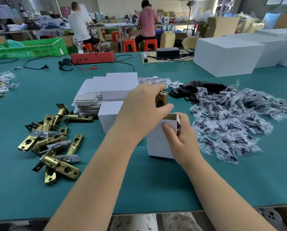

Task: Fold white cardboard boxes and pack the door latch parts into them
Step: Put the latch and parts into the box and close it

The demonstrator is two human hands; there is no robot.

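The left hand (142, 107) grips a brass door latch (161, 99) between thumb and curled fingers, holding it upright just above the open mouth of a small white cardboard box (157, 142). The right hand (181, 139) holds that box by its right side, thumb pressed on the front panel, fingers wrapped behind; the box stands upright on the green surface (106, 189). More brass latches (52, 142) lie heaped to the left, well apart from the hands. Flat white box blanks (106, 90) sit stacked behind the left hand. Clear bagged black parts (236, 120) pile up just right of the box.
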